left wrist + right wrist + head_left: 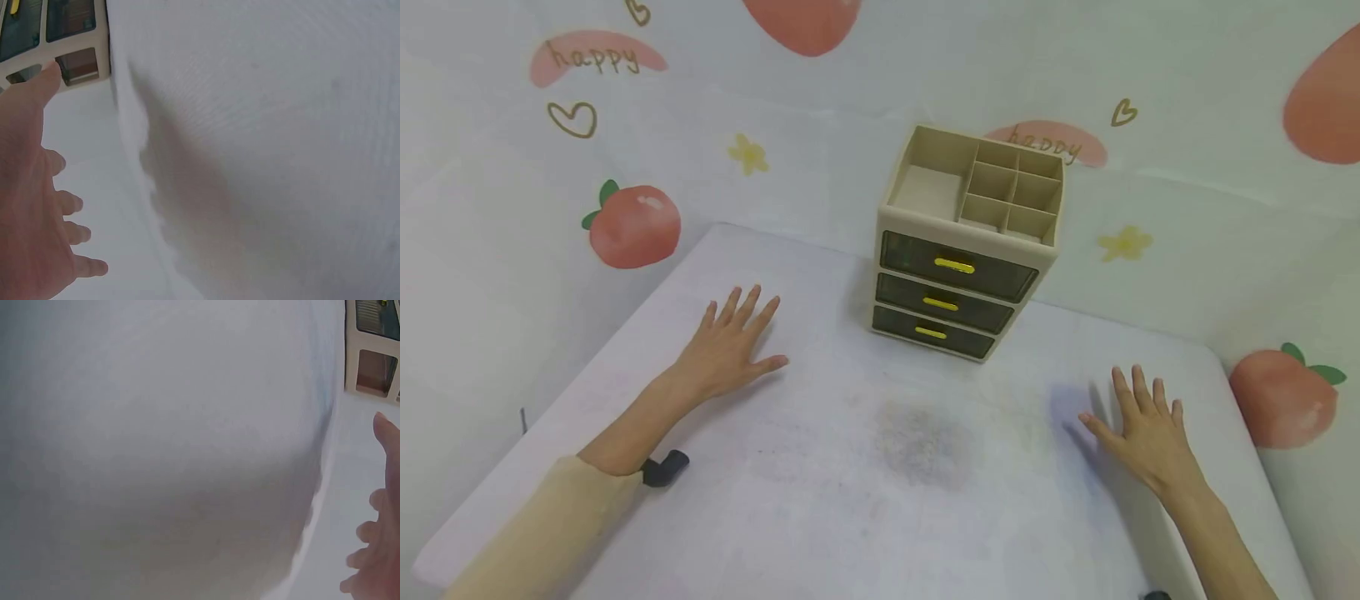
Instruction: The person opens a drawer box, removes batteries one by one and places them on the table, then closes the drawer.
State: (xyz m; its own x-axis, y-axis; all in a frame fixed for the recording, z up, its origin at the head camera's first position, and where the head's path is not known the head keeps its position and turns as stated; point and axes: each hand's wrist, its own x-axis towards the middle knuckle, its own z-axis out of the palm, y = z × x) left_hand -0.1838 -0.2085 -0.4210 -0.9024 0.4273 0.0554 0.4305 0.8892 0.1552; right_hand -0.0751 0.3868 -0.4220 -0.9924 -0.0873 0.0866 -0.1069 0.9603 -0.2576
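Note:
A beige desktop organizer [967, 225] stands upright toward the back of the white table. Its top has one large compartment and several small ones, and three dark drawers with gold handles fill its front, all pushed in. To its left, my left hand [721, 348] is held palm down with fingers spread, holding nothing. My right hand [1147, 439] hovers at the right side, its fingers spread and likewise holding nothing. Both hands are apart from the organizer. In the left wrist view, part of the organizer [55, 49] appears beyond the thumb; the right wrist view catches its corner [352, 362].
The white table [820, 500] has a greyish smudge [923, 442] near its middle. A pale cloth backdrop [820, 150] with printed fruit, flowers and "happy" lettering hangs behind and at the sides. A black wrist device [666, 468] shows by the left cuff.

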